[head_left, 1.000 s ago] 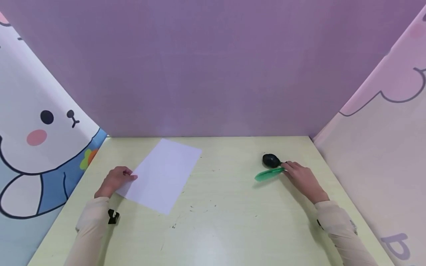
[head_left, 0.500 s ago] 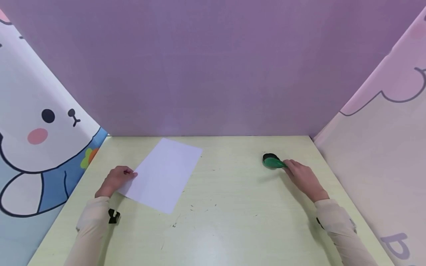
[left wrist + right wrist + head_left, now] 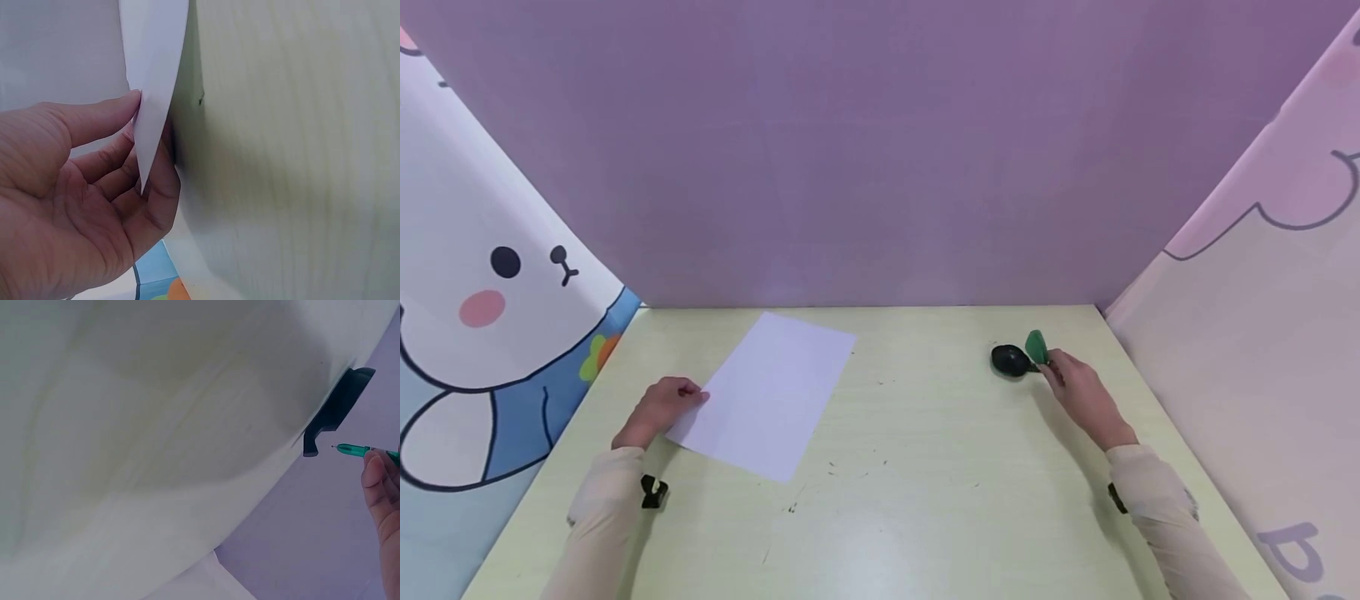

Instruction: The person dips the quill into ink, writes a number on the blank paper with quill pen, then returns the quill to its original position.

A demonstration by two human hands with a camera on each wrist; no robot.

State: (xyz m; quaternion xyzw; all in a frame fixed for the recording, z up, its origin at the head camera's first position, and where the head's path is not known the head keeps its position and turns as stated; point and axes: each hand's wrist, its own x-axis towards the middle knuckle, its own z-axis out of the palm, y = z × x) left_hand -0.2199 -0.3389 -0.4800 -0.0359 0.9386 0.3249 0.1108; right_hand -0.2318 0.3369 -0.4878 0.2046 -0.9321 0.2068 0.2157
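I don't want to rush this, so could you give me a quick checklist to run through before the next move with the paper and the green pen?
1. Left hand has the paper: ok, thumb and fingers pinch its edge.
2. Paper lies fully flat on the table: not ok, the pinched part is raised.
3. Right hand has the green pen: ok, held between the fingers.
4. Pen tip is clear of the black object: ok, the right wrist view shows a gap.
5. Black object rests firmly: cannot tell, it is on the table but its steadiness doesn't show.
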